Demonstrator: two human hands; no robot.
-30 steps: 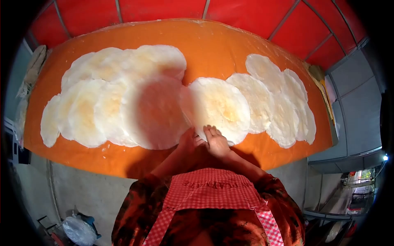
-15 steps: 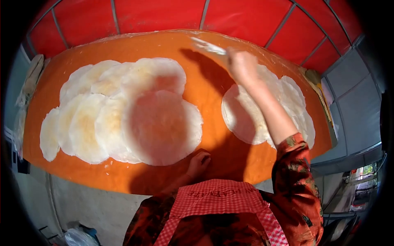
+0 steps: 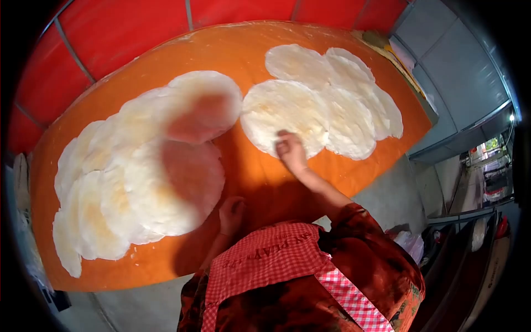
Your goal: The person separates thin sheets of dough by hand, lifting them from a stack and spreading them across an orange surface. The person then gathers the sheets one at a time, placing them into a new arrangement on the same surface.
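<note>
Curling the fingers of my right hand (image 3: 291, 150) inward at the near edge of a round flatbread (image 3: 285, 113), I cannot tell whether they pinch it. My left hand (image 3: 231, 214) is low over the orange tablecloth (image 3: 232, 47), fingers bent; whether they meet is unclear. The round flatbread borders the overlapping flatbreads on the right (image 3: 359, 105). A larger overlapping spread of browned flatbreads (image 3: 144, 166) covers the left side. My red checked apron (image 3: 265, 249) is below; red panels (image 3: 127, 22) stand beyond the table.
</note>
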